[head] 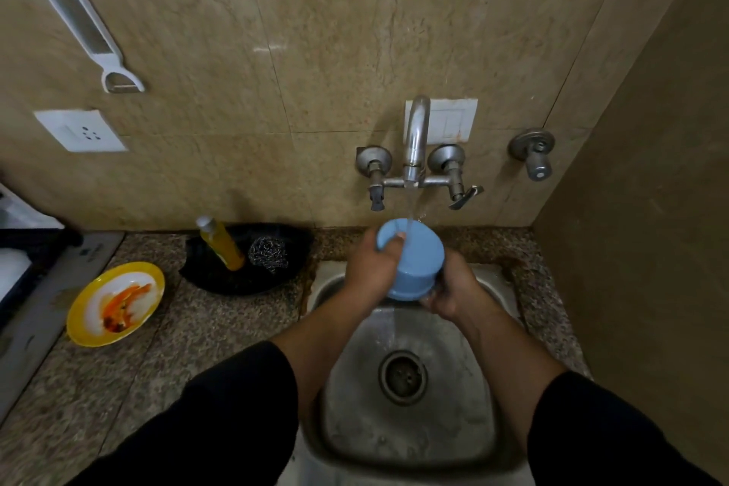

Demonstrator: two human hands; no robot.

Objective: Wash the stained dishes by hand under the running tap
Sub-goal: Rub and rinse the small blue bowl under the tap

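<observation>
A light blue cup [414,260] is held over the steel sink [406,438], tilted with its mouth toward the wall. Water from the chrome tap [415,138] streams onto the cup's rim. My left hand [371,268] grips the cup at its mouth, with fingers curled over the rim. My right hand [453,292] holds the cup's base from the right side. A yellow-rimmed plate [116,304] smeared with orange and red stains lies on the granite counter at the left.
A dark tray [244,268] behind the counter holds an orange soap bottle [221,245] and a steel scrubber [270,254]. A peeler [88,30] and a socket [81,130] are on the tiled wall. A side wall stands close on the right. The drain [402,377] sits mid-sink.
</observation>
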